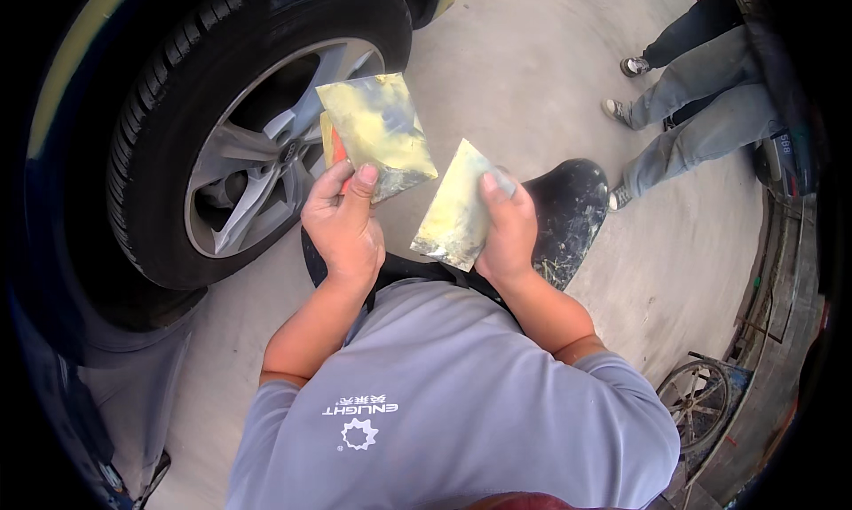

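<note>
My left hand (346, 226) is closed on a squarish flat putty spreader (377, 124), with the thumb across its near corner. Yellow and grey putty smears its face. Behind it, an orange and yellow piece (337, 148) sticks out on the left; how it is joined there is hidden. Another flat putty spreader (453, 204) is pinched in my right hand (510, 226), tilted, its face coated pale yellow and its near edge dark and crusted. A narrow gap separates the two spreaders, both held up in front of my body.
On the left stands a car wheel (266, 146) with a silver rim, under a dark fender with a yellow patch (71, 75). My putty-spattered black boot (568, 213) is at right. Two people's legs (701, 93) appear at upper right. A spoked wheel (697, 399) sits at lower right.
</note>
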`<state>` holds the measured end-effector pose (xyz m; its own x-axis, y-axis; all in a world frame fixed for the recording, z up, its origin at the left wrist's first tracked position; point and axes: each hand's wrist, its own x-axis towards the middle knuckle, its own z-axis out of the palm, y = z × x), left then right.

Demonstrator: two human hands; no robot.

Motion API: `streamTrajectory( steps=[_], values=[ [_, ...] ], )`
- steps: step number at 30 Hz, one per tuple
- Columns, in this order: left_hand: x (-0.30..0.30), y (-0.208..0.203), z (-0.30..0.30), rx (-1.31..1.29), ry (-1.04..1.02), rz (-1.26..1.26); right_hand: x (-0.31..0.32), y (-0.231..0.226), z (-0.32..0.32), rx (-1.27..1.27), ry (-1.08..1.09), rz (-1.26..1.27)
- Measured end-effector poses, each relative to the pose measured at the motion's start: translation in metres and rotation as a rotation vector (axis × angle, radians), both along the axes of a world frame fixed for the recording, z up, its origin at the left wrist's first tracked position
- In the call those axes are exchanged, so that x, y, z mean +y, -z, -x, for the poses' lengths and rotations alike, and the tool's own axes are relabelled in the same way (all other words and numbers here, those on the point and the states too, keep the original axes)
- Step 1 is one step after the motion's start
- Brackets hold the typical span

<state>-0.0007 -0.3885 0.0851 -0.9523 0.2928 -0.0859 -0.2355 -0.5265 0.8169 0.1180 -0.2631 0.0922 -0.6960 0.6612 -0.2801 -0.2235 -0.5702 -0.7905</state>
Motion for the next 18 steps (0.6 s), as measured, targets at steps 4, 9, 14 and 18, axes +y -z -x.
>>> streamTrajectory(
  steps=[4,9,14,18],
  values=[
    [0.024,-0.011,-0.026,0.062,0.037,-0.075,0.007,-0.007,-0.014,0.089,0.137,0.059],
    [0.042,-0.025,-0.045,0.076,0.136,-0.114,0.013,-0.009,-0.022,0.218,0.231,0.073],
    [0.050,-0.029,-0.063,0.188,0.199,-0.052,0.018,-0.010,-0.028,0.246,0.273,0.050],
    [0.046,-0.030,-0.071,0.299,0.247,-0.029,0.019,-0.018,-0.033,0.263,0.284,0.044]
  ],
)
